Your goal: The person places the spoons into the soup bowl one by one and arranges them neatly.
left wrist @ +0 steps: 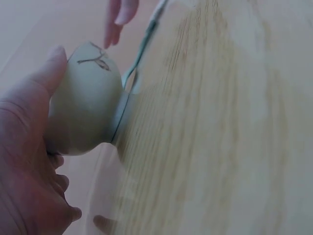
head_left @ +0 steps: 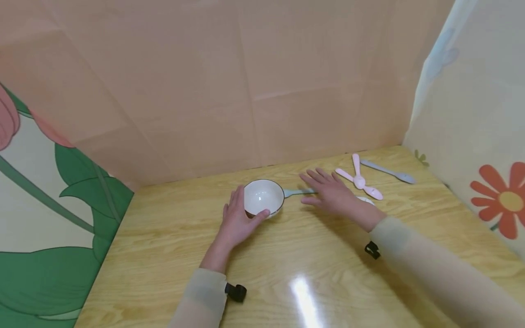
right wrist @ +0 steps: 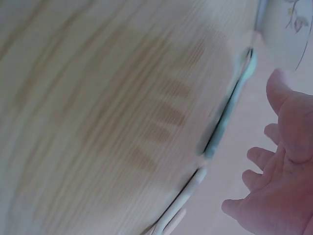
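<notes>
A white bowl [head_left: 262, 193] with a thin brown rim and a twig drawn on its outer wall stands upright on the table. My left hand [head_left: 238, 218] grips its near left side, thumb at the rim and fingers round the far left wall. To the right of the bowl lies a teal spoon [head_left: 296, 192], its far end hidden by my right hand. That right hand [head_left: 332, 196] hovers over the table with fingers spread and holds nothing. In the right wrist view, the teal spoon [right wrist: 225, 115] lies below the open palm, with a pale spoon [right wrist: 181, 196] beyond its end.
Two pink spoons [head_left: 358, 182] lie crossed at the back right, beside a grey-blue spoon [head_left: 389, 171]. A white piece [head_left: 365, 200] shows partly behind my right wrist. The wooden table [head_left: 164, 255] meets a plain back wall [head_left: 184, 91] and printed side panels.
</notes>
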The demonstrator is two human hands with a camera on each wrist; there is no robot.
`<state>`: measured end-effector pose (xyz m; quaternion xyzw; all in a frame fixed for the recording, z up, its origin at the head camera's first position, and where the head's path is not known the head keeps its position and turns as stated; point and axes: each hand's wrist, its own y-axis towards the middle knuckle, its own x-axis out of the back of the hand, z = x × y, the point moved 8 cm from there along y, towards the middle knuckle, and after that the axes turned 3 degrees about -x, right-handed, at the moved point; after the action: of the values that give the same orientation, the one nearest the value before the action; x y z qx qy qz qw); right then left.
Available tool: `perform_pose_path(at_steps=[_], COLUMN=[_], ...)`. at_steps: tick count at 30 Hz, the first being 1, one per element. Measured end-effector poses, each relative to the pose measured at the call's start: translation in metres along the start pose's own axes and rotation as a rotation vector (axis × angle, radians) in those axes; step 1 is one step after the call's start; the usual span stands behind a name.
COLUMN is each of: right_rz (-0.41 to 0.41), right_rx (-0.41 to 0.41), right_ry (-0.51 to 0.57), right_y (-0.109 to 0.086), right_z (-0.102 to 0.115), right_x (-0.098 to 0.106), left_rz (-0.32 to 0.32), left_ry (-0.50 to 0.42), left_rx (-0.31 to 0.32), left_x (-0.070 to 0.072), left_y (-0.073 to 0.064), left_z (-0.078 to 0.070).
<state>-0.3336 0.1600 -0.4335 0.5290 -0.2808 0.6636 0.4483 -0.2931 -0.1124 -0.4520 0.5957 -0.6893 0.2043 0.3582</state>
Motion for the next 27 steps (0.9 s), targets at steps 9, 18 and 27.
perform_pose_path(at_steps=[9,18,27], right_rz=[0.006,0.028,-0.031], right_rx=[0.000,0.022,0.095], right_ry=[-0.037,-0.041,-0.012], right_y=[-0.005,-0.004,0.001], right_z=[-0.023,-0.038,-0.057], right_x=[0.012,0.012,0.007], left_rz=[0.000,0.011,0.008], left_ry=[0.007,-0.001,-0.008], left_rx=[0.004,0.025,0.026], left_x=[-0.001,-0.002,-0.001], left_y=[0.002,0.002,0.002], left_z=[0.004,0.004,0.005])
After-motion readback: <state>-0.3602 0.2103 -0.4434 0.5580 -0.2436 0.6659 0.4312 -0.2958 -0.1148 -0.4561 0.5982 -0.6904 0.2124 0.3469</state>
